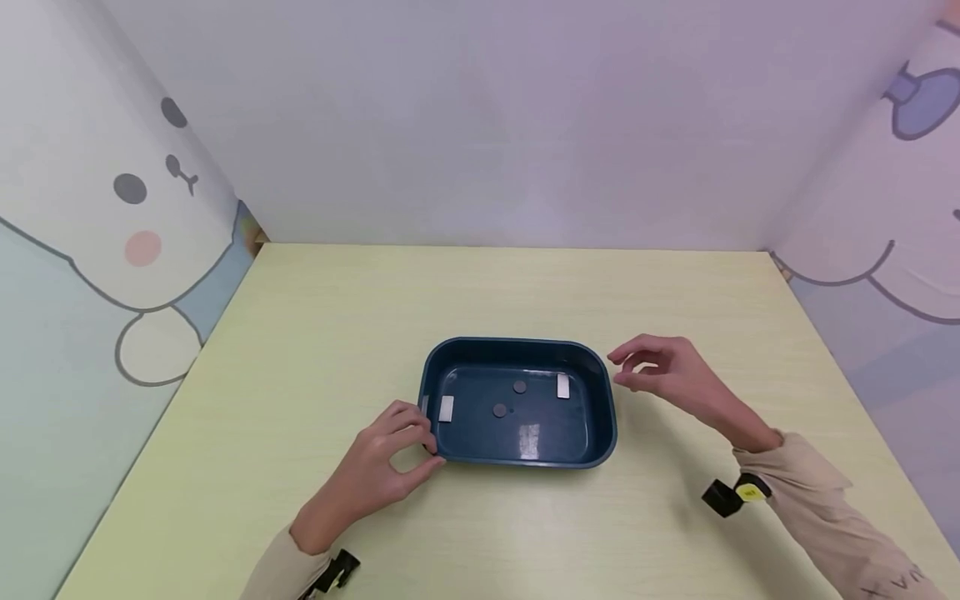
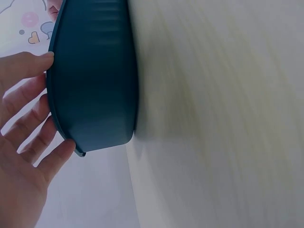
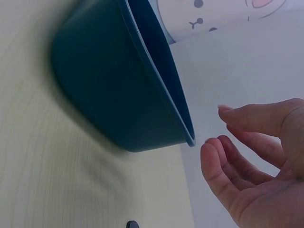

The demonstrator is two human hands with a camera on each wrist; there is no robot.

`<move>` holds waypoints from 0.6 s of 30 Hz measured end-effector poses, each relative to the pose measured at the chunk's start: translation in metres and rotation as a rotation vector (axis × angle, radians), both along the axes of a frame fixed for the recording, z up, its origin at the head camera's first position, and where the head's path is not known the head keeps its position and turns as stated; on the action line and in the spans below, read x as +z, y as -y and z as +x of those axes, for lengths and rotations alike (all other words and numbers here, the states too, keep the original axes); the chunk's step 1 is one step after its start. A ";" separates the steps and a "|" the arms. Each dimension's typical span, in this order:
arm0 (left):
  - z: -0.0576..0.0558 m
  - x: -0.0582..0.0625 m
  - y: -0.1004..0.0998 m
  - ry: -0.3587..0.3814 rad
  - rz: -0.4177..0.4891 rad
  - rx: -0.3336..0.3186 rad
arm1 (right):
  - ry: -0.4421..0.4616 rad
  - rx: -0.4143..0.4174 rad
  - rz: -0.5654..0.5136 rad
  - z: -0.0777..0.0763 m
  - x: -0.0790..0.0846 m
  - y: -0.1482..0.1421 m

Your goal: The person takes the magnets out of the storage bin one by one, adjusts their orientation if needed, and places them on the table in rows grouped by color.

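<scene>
A dark teal plastic basin point(image 1: 517, 464) with rounded corners sits upright on the table. On its floor lie two small white rectangular pieces point(image 1: 446, 408) and two small dark round discs point(image 1: 499, 411). My left hand point(image 1: 378, 458) holds the basin's rim at the near left corner; in the left wrist view the thumb and fingers point(image 2: 23, 124) meet the rim along that side. My right hand point(image 1: 667, 371) hovers just off the right end of the basin with fingers bent and a gap to the thumb. In the right wrist view it touches nothing.
The pale wooden table point(image 1: 337, 325) extends around the basin. A plain wall point(image 1: 510, 125) stands at the back, with cartoon-printed panels point(image 1: 142, 275) on the left and right sides. A dark wrist-camera mount point(image 1: 722, 498) is strapped at the right sleeve.
</scene>
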State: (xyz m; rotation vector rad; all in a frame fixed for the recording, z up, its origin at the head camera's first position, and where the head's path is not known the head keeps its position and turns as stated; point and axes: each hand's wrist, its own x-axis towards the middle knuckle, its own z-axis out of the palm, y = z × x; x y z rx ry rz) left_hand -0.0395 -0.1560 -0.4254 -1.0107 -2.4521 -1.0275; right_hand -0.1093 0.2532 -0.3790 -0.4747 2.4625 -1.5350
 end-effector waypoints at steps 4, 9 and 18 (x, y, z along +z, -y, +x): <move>0.000 0.000 0.000 0.002 -0.009 0.006 | 0.009 0.005 -0.002 -0.001 0.000 0.004; 0.000 0.000 0.000 0.004 -0.012 0.005 | 0.016 0.021 -0.036 -0.003 0.000 0.009; 0.000 0.001 0.000 0.008 -0.010 0.006 | 0.024 0.041 -0.062 -0.007 0.000 0.021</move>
